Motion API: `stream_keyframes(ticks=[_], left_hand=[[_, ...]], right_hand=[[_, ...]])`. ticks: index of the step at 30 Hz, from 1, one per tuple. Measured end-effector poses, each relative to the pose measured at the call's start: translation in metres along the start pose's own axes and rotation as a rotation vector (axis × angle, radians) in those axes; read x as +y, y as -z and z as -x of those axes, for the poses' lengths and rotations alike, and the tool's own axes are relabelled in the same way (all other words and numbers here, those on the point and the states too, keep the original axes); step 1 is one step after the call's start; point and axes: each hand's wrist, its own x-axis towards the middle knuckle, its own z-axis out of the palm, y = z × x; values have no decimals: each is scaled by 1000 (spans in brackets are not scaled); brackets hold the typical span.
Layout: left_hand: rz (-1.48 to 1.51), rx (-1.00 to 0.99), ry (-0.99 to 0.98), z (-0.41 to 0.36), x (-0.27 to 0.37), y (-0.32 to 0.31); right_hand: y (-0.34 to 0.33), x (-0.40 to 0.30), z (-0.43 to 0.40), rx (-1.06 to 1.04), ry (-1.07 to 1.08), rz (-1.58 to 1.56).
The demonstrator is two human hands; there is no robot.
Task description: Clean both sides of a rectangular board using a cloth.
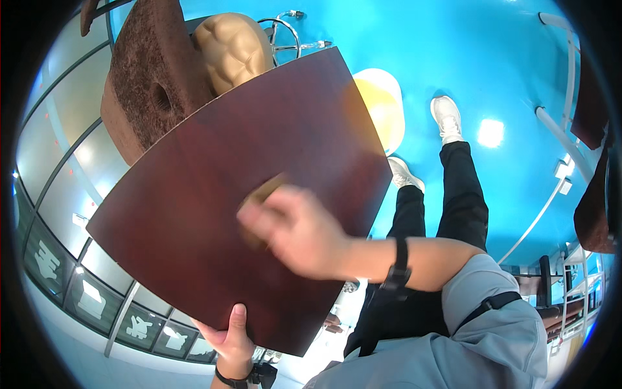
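A dark reddish-brown wood-grain panel (204, 180) fills the middle of the view, tilted in front of me. My left hand (231, 338) grips its lower left edge, the thumb lying on the face and the fingers behind, out of sight. Against the panel's face, near its centre, my right hand (301, 228) holds a brown pad or block (267, 188). Hand and pad are blurred, so what the pad is made of cannot be told. Both wrists wear black straps.
Behind the panel's upper left edge stand a brown padded massage table (150, 73) with a face hole and a gold tufted stool seat (233, 51) on a chrome base (286, 46). A yellow-and-white object (381, 109) lies beside my shoes on the blue floor (486, 63). White metal legs (563, 138) rise at right.
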Motion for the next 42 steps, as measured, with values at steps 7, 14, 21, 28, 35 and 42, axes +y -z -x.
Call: stream_keyframes(ticks=[7, 14, 21, 28, 35, 42], left_hand=[[-47, -55, -146, -4, -11, 15], [-81, -66, -210, -7, -3, 5], [115, -247, -30, -22, -10, 28], [-65, -123, -34, 21, -22, 86], [171, 146, -23, 155, -57, 201], [915, 536, 191, 254, -128, 289]], right_hand=[[16, 33, -66, 250, 116, -87], [90, 139, -57, 549, 93, 656], [-41, -96, 30, -385, 263, 243], [152, -145, 37, 49, -549, 84], [216, -205, 89, 114, -932, 419], [-4, -110, 41, -741, -1350, 538]])
